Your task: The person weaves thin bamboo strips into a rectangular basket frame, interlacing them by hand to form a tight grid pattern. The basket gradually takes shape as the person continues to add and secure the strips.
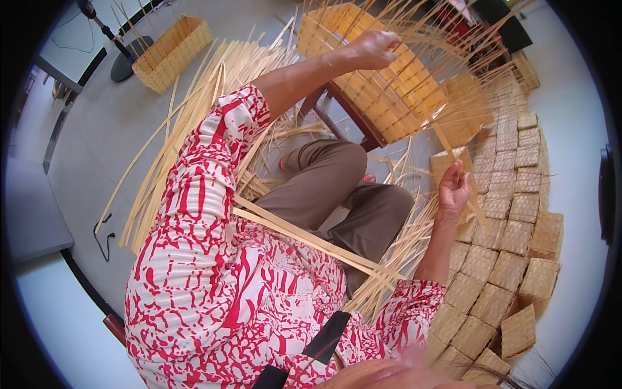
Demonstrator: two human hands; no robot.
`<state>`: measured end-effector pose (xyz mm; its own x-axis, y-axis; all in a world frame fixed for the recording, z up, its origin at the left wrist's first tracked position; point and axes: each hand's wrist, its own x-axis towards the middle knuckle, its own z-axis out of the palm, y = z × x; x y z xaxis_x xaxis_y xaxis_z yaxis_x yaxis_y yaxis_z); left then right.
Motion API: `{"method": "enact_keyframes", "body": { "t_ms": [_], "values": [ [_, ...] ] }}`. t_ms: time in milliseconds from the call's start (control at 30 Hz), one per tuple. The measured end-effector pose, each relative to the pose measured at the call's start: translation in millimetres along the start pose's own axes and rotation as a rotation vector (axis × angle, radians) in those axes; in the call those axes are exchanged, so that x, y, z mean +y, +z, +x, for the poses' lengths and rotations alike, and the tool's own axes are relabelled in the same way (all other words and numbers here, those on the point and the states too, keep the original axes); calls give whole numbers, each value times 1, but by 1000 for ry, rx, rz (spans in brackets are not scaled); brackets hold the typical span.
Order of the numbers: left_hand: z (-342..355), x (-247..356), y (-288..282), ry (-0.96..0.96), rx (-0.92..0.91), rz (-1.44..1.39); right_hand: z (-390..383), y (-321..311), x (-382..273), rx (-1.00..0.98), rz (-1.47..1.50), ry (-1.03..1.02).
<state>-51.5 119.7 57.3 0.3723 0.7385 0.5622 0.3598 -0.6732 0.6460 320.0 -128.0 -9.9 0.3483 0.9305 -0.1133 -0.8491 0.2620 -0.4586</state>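
Observation:
A large woven yellow basket [363, 97] with long unwoven strips bristling from its top rests tilted on a dark wooden stool [369, 142] in front of me. My left hand [379, 50] is closed over the basket's upper part; what its fingers grip is too small to make out. My right hand [453, 188] pinches a flat bamboo strip [442, 139] that runs up to the basket's lower right corner and hangs on past my fingers. More loose strips [301, 240] lie across my lap.
Piles of long strips [184, 123] cover the floor at left, near a small oblong basket [170, 55] and a stand's round black base [129, 61]. A dark cord [107, 243] lies at far left. Stacked rows of small woven boxes [499, 266] run along my right, with another basket [470, 97] behind the big one.

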Motion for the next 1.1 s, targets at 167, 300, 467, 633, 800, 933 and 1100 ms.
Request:
{"method": "enact_keyframes", "body": {
  "t_ms": [167, 300, 467, 633, 800, 933, 1100],
  "values": [
    [-32, -26, 10, 110, 20, 146, -7, 1, -9, 149, -50, -59],
    [-38, -20, 1, 37, -31, 6, -13, 4, -11, 51, 32, 32],
    [-50, -29, -2, 267, -91, 209, -13, -8, 0, 167, -6, -23],
    [-57, -25, 7, 238, -35, 171, -11, -35, -1, 150, 22, 9],
    [-64, -30, 6, 194, -9, 56, -37, 31, 16, 204, -103, 285],
    [-69, -27, 8, 107, -28, -92, -74, 77, 25, 58, -1049, 336],
    [-67, -21, 5, 215, 16, -16, -26, 126, 50, -470, -2241, -1071]
  ]
}}
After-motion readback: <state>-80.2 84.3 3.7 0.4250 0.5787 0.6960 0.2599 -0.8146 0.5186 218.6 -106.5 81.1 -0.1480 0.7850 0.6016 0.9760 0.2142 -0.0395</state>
